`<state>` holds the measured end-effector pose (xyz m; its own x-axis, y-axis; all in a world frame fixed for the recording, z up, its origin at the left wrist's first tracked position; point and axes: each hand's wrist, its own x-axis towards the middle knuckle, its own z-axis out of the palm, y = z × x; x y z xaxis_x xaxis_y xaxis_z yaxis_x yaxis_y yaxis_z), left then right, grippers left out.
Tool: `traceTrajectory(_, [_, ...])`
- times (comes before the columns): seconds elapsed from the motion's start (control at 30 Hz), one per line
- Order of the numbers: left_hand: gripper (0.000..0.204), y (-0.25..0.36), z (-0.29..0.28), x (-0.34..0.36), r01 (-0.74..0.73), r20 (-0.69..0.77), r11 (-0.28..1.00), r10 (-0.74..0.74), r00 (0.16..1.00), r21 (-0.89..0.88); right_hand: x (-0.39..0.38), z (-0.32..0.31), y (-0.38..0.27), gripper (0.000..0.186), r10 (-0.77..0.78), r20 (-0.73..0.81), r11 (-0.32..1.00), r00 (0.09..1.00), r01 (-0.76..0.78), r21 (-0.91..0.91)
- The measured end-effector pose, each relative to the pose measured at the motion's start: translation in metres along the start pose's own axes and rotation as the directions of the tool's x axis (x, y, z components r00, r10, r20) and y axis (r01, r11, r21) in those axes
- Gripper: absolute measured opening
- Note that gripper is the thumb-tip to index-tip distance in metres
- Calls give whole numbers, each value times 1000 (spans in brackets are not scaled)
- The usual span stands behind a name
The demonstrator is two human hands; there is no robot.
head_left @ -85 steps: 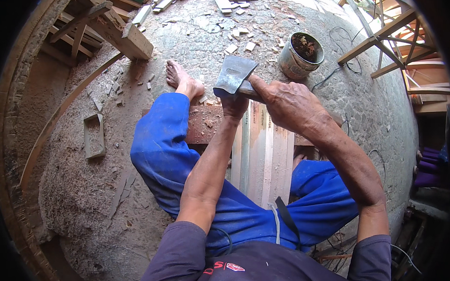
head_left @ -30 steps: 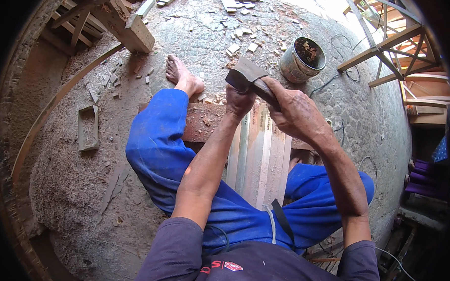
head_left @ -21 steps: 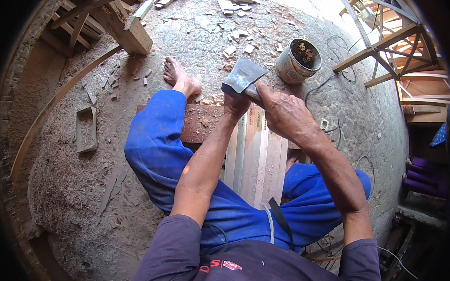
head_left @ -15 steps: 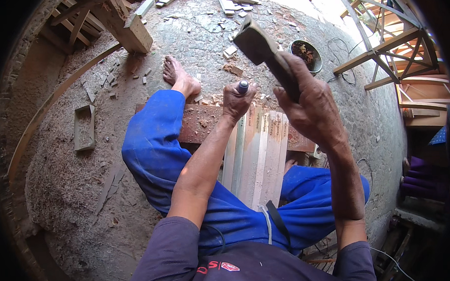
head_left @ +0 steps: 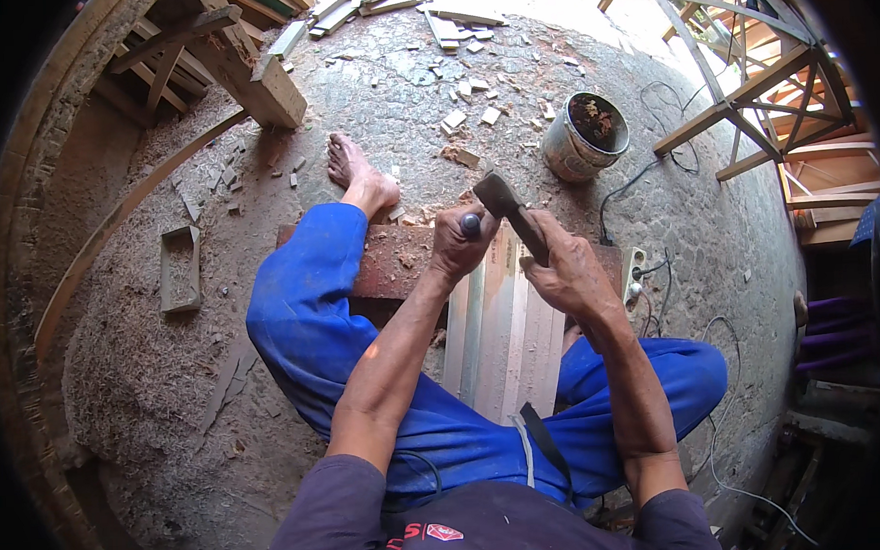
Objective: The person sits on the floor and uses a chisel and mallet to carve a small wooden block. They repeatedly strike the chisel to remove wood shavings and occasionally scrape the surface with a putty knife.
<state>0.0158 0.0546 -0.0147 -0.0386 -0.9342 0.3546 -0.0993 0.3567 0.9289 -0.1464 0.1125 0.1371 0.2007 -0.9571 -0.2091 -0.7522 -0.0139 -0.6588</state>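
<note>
Over the far end of the pale boards (head_left: 500, 341), I'm watching the left hand (head_left: 454, 245) gripping a dark-ended handle (head_left: 470, 225); the right hand (head_left: 576, 282) is clenching the hatchet (head_left: 499, 194), its head hovering just beside the left hand.

Looks like a woodworking workshop, with shavings (head_left: 139, 387) at left, wood offcuts (head_left: 442, 31) at top centre, wooden framework (head_left: 734, 100) at upper right

Wood strips (head_left: 500, 336) rest on the bench (head_left: 383, 262) — bucket (head_left: 564, 154) beyond, right; box (head_left: 196, 269) left.
</note>
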Motion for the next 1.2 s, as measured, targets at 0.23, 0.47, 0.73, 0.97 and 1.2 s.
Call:
traceTrajectory(0.23, [41,36,-8,51,-1,-158,995,-14,987,-97,-37,7,31,59,35,-187,956,982,22,292])
traceTrajectory(0.47, [42,23,-4,27,87,-182,968,-132,974,-237,-34,14,39,59,67,-176,944,982,-5,330])
traceTrajectory(0.73, [43,10,-5,23,128,-178,960,-175,968,-248,-32,15,29,62,100,-85,943,991,-67,327])
traceTrajectory(0.97, [40,3,6,13,-14,-210,987,-19,978,-157,-27,8,3,59,-84,-159,980,984,110,163])
traceTrajectory(1.2, [38,-6,16,0,-3,-165,988,-24,986,-157,-22,-38,-64,52,-366,-269,925,891,380,-2])
